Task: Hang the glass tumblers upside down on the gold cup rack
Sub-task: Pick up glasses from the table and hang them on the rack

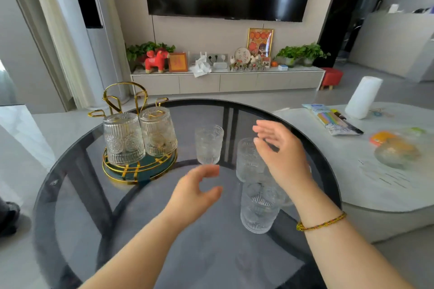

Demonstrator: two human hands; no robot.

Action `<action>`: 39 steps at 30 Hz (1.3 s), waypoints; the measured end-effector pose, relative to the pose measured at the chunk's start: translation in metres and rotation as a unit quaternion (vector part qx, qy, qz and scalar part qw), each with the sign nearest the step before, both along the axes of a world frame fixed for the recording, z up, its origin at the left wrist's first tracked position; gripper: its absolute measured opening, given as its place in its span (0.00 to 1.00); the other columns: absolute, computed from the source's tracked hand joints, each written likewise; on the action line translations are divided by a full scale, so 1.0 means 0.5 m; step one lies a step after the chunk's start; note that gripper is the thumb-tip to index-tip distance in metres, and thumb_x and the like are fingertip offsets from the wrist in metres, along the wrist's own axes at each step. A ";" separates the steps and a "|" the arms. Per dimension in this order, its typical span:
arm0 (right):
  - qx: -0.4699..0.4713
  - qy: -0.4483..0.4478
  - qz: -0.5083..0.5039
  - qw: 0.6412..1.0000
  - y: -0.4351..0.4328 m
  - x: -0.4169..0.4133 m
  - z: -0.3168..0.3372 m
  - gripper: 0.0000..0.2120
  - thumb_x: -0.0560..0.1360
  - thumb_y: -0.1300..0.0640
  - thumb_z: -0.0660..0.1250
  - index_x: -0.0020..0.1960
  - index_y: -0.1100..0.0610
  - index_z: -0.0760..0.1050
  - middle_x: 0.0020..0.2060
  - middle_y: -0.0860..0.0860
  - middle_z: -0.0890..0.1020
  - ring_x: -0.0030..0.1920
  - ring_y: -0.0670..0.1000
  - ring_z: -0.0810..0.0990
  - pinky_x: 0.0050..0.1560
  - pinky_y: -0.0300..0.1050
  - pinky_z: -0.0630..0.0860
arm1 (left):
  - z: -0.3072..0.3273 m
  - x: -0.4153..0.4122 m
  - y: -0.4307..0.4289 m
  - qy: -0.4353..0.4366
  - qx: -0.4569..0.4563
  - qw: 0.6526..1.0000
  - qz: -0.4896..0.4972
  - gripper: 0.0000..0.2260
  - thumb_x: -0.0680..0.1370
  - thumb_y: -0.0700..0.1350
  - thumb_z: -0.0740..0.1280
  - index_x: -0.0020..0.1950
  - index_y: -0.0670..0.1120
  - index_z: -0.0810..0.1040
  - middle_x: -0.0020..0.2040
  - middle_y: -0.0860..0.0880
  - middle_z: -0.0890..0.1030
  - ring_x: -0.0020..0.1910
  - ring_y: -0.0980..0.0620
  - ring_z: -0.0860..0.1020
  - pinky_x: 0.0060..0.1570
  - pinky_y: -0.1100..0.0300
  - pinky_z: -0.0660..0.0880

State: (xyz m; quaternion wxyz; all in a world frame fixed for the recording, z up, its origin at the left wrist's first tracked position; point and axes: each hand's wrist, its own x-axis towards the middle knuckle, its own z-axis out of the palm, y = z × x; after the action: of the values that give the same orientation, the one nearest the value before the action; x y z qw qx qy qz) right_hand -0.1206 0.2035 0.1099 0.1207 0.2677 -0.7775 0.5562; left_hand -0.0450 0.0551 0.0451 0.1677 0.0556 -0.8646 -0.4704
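The round dark-glass surface (131,230) is hard and slick, so any tumbler knocked over here may roll toward the edge or chip. At its far left stands the gold cup rack (131,138) on a green tray, with two tumblers (124,138) already hanging upside down on its near prongs; crowding a third in could clink glass on glass or tip the light rack. Three upright tumblers wait on the surface: the middle tumbler (208,144), one behind the right hand (284,159), and the near tumbler (259,209), which the right forearm passes close over and could sweep aside. The right hand's grip is released, fingers spread, holding nothing. The left hand (195,195) curls half-open just short of the middle tumbler, apparently not touching it, though blur makes that uncertain.
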 end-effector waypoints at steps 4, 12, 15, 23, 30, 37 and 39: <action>-0.104 -0.030 -0.161 0.981 0.110 -0.004 -0.075 0.12 0.71 0.65 0.63 0.50 0.51 0.71 0.44 0.46 0.77 0.43 0.48 0.74 0.49 0.40 0.72 | -0.090 -0.006 0.093 -0.076 0.075 0.990 -0.089 0.39 0.64 0.45 0.74 0.68 0.52 0.56 0.61 0.55 0.67 0.62 0.58 0.65 0.49 0.84 0.58; -0.022 -0.210 -0.157 0.965 0.173 -0.055 -0.232 0.34 0.70 0.61 0.67 0.70 0.57 0.52 0.70 0.55 0.62 0.69 0.52 0.61 0.65 0.44 0.59 | -0.137 -0.047 0.161 -0.082 0.075 0.993 -0.036 0.49 0.58 0.48 0.77 0.70 0.53 0.50 0.61 0.59 0.70 0.64 0.54 0.66 0.62 0.60 0.63; 0.052 -0.235 -0.098 0.966 0.169 -0.070 -0.255 0.41 0.68 0.59 0.68 0.72 0.53 0.46 0.72 0.53 0.59 0.71 0.53 0.57 0.71 0.50 0.56 | -0.138 -0.055 0.165 -0.077 0.038 0.996 0.003 0.48 0.57 0.49 0.77 0.69 0.51 0.52 0.62 0.53 0.72 0.62 0.49 0.68 0.65 0.53 0.65; 0.096 -0.195 -0.127 0.968 0.136 -0.099 -0.270 0.50 0.59 0.52 0.76 0.71 0.52 0.48 0.67 0.57 0.69 0.65 0.60 0.67 0.65 0.58 0.66 | -0.144 -0.072 0.163 -0.079 0.084 0.993 0.006 0.30 0.57 0.48 0.76 0.53 0.55 0.64 0.48 0.57 0.76 0.50 0.57 0.75 0.37 0.77 0.69; 0.052 -0.201 -0.133 0.969 0.131 -0.097 -0.275 0.39 0.60 0.54 0.75 0.64 0.52 0.56 0.56 0.51 0.73 0.56 0.54 0.73 0.50 0.46 0.70 | -0.133 -0.059 0.155 -0.051 0.158 0.986 -0.001 0.26 0.58 0.42 0.77 0.48 0.55 0.67 0.45 0.61 0.76 0.42 0.76 0.72 0.36 0.81 0.67; -0.039 -0.197 -0.086 0.976 0.136 -0.084 -0.256 0.36 0.60 0.58 0.75 0.61 0.49 0.58 0.56 0.47 0.69 0.55 0.47 0.69 0.52 0.42 0.66 | -0.095 -0.022 0.139 0.003 0.239 0.971 0.002 0.27 0.52 0.45 0.76 0.47 0.56 0.70 0.40 0.67 0.81 0.43 0.73 0.76 0.39 0.80 0.68; -0.057 -0.192 -0.057 0.978 0.134 -0.076 -0.241 0.35 0.60 0.58 0.75 0.59 0.45 0.59 0.57 0.47 0.70 0.55 0.47 0.71 0.51 0.39 0.68 | -0.077 -0.009 0.131 0.018 0.264 0.964 -0.004 0.29 0.51 0.48 0.75 0.49 0.56 0.70 0.41 0.71 0.80 0.44 0.70 0.77 0.40 0.78 0.70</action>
State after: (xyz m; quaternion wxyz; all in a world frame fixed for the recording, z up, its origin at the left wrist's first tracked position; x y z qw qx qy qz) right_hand -0.1587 0.2704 -0.0105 0.0160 0.1035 -0.7669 0.6331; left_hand -0.0495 0.1204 0.0067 0.1608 0.0860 -0.7066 -0.6837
